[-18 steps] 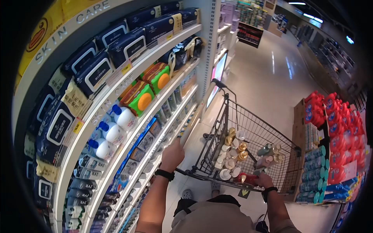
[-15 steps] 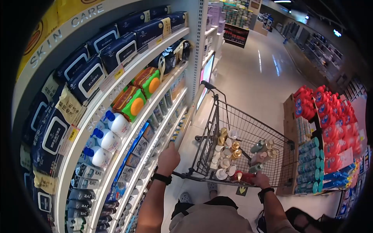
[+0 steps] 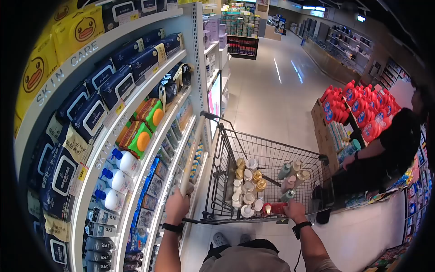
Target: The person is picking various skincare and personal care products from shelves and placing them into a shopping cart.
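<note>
A wire shopping cart [image 3: 276, 149] stands before me with several white-and-gold bottles [image 3: 248, 186] on its left side and several green and pink bottles [image 3: 292, 174] further right. My left hand [image 3: 177, 206] is closed around the cart's pale handle [image 3: 192, 156], beside the shelves. At the cart's near rim, my right hand [image 3: 295, 211] is closed next to a red bottle [image 3: 274, 208] inside; its fingertips are partly hidden, so whether it grips the rim or the bottle is unclear. Both wrists wear black bands.
Shelves [image 3: 149, 79] of wipes, white bottles with blue caps [image 3: 122, 181] and packets line the left. Red jugs [image 3: 362, 106] are stacked at right. A person in black [image 3: 385, 156] bends beside that display, one hand near a teal canister [image 3: 351, 148]. A tiled aisle [image 3: 263, 81] runs ahead.
The view has shifted, and the cart and both my hands appear further left. A person in black has come into view at the right, by the display.
</note>
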Tool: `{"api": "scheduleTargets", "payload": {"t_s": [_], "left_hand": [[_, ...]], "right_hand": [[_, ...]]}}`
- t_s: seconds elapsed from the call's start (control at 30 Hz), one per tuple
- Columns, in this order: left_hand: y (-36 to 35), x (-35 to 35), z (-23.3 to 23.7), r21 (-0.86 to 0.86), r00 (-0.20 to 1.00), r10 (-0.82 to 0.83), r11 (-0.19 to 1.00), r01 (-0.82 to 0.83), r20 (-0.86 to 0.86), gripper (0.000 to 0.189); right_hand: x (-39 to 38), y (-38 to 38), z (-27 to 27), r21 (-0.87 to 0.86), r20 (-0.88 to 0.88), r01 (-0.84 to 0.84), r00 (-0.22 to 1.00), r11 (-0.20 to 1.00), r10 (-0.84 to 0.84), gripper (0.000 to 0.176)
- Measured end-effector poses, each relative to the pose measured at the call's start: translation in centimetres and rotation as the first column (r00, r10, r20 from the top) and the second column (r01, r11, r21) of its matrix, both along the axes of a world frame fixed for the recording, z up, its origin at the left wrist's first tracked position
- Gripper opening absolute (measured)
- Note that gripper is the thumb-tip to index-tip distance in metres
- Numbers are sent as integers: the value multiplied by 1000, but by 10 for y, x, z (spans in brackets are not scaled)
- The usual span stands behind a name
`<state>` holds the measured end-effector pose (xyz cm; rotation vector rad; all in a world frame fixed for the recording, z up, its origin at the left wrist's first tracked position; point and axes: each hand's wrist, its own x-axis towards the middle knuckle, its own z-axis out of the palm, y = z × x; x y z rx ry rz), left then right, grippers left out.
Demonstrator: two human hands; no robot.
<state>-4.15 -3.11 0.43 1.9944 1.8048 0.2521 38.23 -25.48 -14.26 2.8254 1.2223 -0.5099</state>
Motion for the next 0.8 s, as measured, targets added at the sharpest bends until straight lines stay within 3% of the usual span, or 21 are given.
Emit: {"api": "scheduleTargets", "payload": {"t_s": [0.03, 0.1, 0.13, 0.17, 0.23, 0.3, 0.37, 0.43, 0.57, 0.63, 0.67, 0.7, 0.77, 0.8], "left_hand": [[-8, 0, 2, 1, 1000, -5, 1000, 5, -7, 38], [-25, -1, 0, 399, 995, -63, 913, 87, -72, 42], [-41, 10, 17, 558, 976, -91, 808, 188, -198, 50], [-52, 24, 28, 556, 971, -109, 804, 213, -214, 50], [-75, 56, 37, 573, 915, -403, 747, 336, -11, 57], [-97, 101, 32, 521, 738, -648, 703, 483, 190, 66], [-124, 150, 32, 418, 586, -741, 670, 613, 329, 77], [-144, 192, 32, 467, 465, -825, 566, 679, 322, 89], [-169, 233, 37, 528, 494, -818, 570, 629, 295, 97], [-172, 235, 48, 403, 541, -750, 661, 633, 380, 99], [-177, 232, 50, 364, 582, -730, 683, 633, 359, 96], [-182, 228, 54, 362, 594, -723, 690, 627, 352, 96], [-190, 221, 59, 150, 611, -601, 765, 626, 515, 90], [-192, 219, 55, 148, 623, -595, 773, 617, 508, 90]], "right_hand": [[1, -4, 2, 1, -7, 5, 1000, 1000, -5, 45], [8, -10, 8, 51, 37, -124, 992, 991, 122, 43], [13, -10, 21, 53, 29, -119, 993, 992, 117, 43], [14, -9, 44, 109, 72, -166, 985, 980, 158, 39], [13, -10, 92, 212, 147, -241, 966, 947, 213, 33], [14, -9, 150, 295, 184, -324, 942, 899, 279, 29], [13, -15, 208, 333, 178, -362, 931, 871, 318, 28], [12, -25, 259, 449, 118, -450, 886, 772, 448, 26], [8, -47, 320, 524, -62, -422, 847, 740, 528, 27], [9, -54, 326, 611, -138, -389, 805, 689, 577, 26], [10, -55, 319, 661, -44, -441, 785, 607, 618, 28], [10, -57, 313, 666, -48, -444, 777, 599, 628, 28], [10, -56, 299, 732, -372, -129, 747, 670, 551, 36], [16, -55, 278, 789, -535, 85, 583, 609, 612, 45]]}}
